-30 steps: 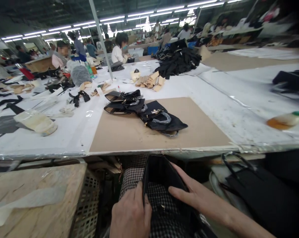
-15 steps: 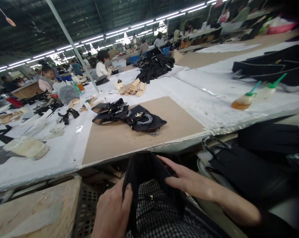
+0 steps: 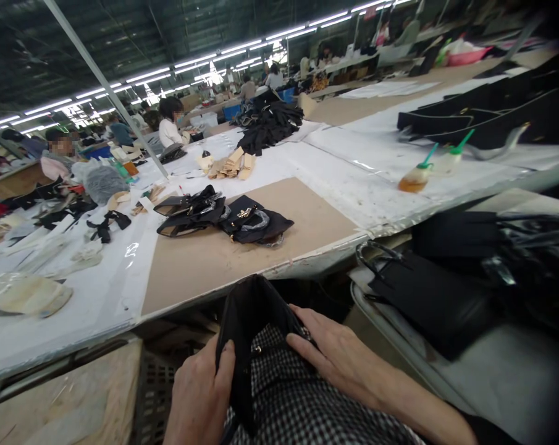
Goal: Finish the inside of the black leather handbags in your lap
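Observation:
A black fabric bag piece [image 3: 242, 321] stands open, low in front of me at the table's near edge, over a black-and-white checked cloth [image 3: 302, 402]. My left hand [image 3: 202, 383] grips its left edge, thumb on the inner side. On the opposite edge my right hand [image 3: 328, 340] is closed, thumb inside and fingers outside. The lower part of the piece is hard to tell apart from dark material around it. Beyond it, finished-looking black handbags [image 3: 256, 222] with gold clasps and plastic-wrapped handles lie on a brown board [image 3: 200, 272].
The white table [image 3: 325, 167] carries tan pieces [image 3: 233, 164], a black strip heap [image 3: 272, 127] and glue bottles [image 3: 416, 178]. More black bags [image 3: 427, 290] lie at right. A plastic crate [image 3: 156, 395] and wooden board [image 3: 61, 395] stand at left. Other people sit farther back.
My view has turned slightly right, so the table's things sit farther left. Both hands keep hold of the black piece, and its opening looks narrower and more pointed at the far end.

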`<state>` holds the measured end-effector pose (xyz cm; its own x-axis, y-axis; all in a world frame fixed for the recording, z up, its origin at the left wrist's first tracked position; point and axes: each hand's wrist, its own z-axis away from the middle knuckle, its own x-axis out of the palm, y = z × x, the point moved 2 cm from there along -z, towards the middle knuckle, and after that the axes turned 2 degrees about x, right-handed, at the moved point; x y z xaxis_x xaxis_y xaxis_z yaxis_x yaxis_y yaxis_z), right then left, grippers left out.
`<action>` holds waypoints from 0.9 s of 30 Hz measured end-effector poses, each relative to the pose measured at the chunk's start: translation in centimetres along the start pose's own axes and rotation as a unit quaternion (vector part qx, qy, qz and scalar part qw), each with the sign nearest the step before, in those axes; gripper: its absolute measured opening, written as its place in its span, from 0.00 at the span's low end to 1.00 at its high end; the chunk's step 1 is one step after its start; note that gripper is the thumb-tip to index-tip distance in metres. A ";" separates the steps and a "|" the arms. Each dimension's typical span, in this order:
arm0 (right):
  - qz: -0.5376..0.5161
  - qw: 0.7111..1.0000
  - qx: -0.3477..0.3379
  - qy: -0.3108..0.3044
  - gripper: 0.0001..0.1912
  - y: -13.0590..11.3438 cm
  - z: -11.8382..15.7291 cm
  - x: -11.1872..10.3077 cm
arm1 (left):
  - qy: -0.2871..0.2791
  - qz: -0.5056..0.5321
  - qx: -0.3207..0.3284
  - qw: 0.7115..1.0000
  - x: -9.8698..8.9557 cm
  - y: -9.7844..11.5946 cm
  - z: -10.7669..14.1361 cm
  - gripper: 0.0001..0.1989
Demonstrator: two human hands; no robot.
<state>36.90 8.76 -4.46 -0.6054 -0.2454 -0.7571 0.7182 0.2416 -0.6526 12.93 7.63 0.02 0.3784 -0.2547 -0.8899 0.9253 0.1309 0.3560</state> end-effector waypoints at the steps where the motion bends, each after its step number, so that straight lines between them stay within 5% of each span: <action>1: 0.015 1.000 0.000 0.012 0.24 -0.1 -0.1 0.0 | 0.003 0.001 0.004 1.000 0.1 0.0 0.1 0.23; 7: 0.155 0.985 0.029 0.071 0.19 0.0 -1.4 0.3 | 0.025 0.016 0.039 0.999 0.5 0.8 0.3 0.21; 13: 0.133 0.985 -0.015 0.105 0.21 0.7 -2.3 0.6 | 0.028 0.028 0.045 0.998 0.7 1.0 0.6 0.20; 17: 0.121 0.988 -0.051 0.076 0.21 1.3 -2.6 0.3 | 0.030 0.028 0.066 0.997 -0.3 0.4 -0.1 0.20; 22: 0.005 0.998 -0.046 0.031 0.23 1.5 -5.2 -2.5 | 0.018 -0.066 0.144 0.987 -5.5 2.6 -3.7 0.21; 27: -0.022 0.994 -0.110 -0.018 0.18 0.2 -10.2 -6.5 | -0.019 -0.059 0.118 0.991 -13.1 5.2 -7.6 0.12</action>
<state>37.47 20.00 0.09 -0.6193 -0.2928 -0.7285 0.5966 0.4276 -0.6791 12.55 18.89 11.35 0.2632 -0.2909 -0.9199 0.9418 -0.1293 0.3103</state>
